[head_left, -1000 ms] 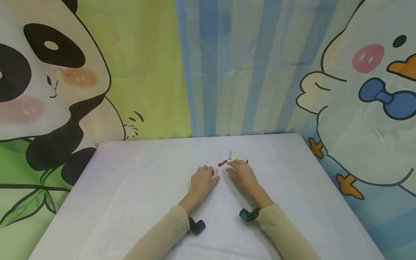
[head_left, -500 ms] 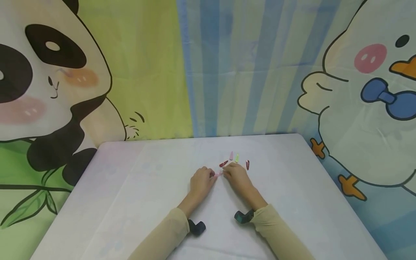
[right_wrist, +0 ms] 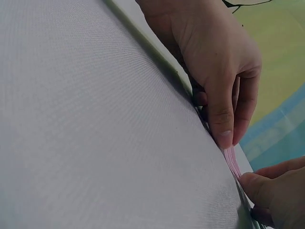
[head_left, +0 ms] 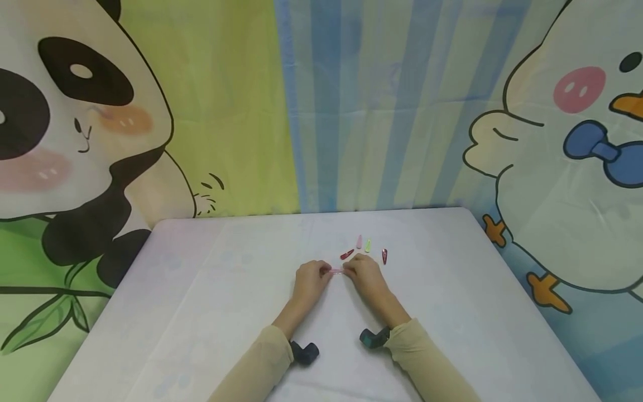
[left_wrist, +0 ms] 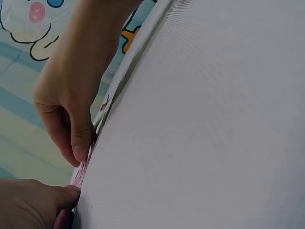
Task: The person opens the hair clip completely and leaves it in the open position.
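Note:
Between both hands, low over the table, is a pink hair clip (head_left: 336, 271). My left hand (head_left: 310, 282) pinches its left end between thumb and fingers. At the other end my right hand (head_left: 367, 278) pinches it the same way. In the right wrist view the pink clip (right_wrist: 231, 161) spans the short gap between the two hands, its ends hidden by the fingertips. Just beyond the right hand lie a red hair clip (head_left: 347, 254), a light pink clip (head_left: 359, 242) and a yellow-green clip (head_left: 368, 245). Another red clip (head_left: 384, 256) lies to their right.
A white cloth covers the table (head_left: 226, 312), whose back edge meets a printed curtain (head_left: 351, 111) with a panda and a white bird. A dark wrist camera (head_left: 305, 353) juts from the left sleeve, another camera (head_left: 374, 338) from the right.
My right hand has moved left and nearer, off the loose clips, and now grips the pink clip's right end. The pink clip has turned from upright to crosswise; the right red clip is uncovered.

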The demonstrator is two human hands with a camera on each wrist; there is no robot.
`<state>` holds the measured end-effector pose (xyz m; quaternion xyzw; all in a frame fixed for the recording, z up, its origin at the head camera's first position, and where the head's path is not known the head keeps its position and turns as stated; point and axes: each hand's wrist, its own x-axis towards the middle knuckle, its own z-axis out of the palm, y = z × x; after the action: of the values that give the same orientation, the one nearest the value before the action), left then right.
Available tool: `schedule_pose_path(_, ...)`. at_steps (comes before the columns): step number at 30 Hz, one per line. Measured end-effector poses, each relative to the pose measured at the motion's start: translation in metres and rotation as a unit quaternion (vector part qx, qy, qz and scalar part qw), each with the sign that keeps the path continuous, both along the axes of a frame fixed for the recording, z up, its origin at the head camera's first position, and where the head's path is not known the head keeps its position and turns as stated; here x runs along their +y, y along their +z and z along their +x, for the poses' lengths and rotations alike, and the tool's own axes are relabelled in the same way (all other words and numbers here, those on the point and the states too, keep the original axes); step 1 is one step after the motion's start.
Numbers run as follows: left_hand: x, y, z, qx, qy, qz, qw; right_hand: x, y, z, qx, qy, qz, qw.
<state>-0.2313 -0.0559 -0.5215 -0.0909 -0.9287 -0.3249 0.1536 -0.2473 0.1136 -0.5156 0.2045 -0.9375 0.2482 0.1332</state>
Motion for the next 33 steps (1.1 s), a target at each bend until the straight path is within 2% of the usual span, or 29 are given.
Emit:
schedule_pose_path(11, 0.0, -0.007, -0.007, -0.005, -0.001, 0.05, 0.9987, -0.001, 0.002, -0.002, 0.015, -0.001, 0.026, 0.9995)
schedule_pose_path(19, -0.001, -0.006, -0.011, -0.041, 0.012, 0.078, 0.9961, -0.002, 0.003, -0.004, 0.002, -0.005, 0.031, 0.9995)
schedule_pose_path(29, -0.01, -0.003, -0.01, -0.083, 0.037, 0.136, 0.9866, -0.006, 0.008, -0.004, -0.017, 0.0, 0.013, 0.9998)
schedule_pose_path(33, -0.011, -0.002, -0.01, -0.088, 0.033, 0.158, 0.9829, -0.005, 0.006, -0.003, -0.012, -0.006, 0.006, 0.9999)
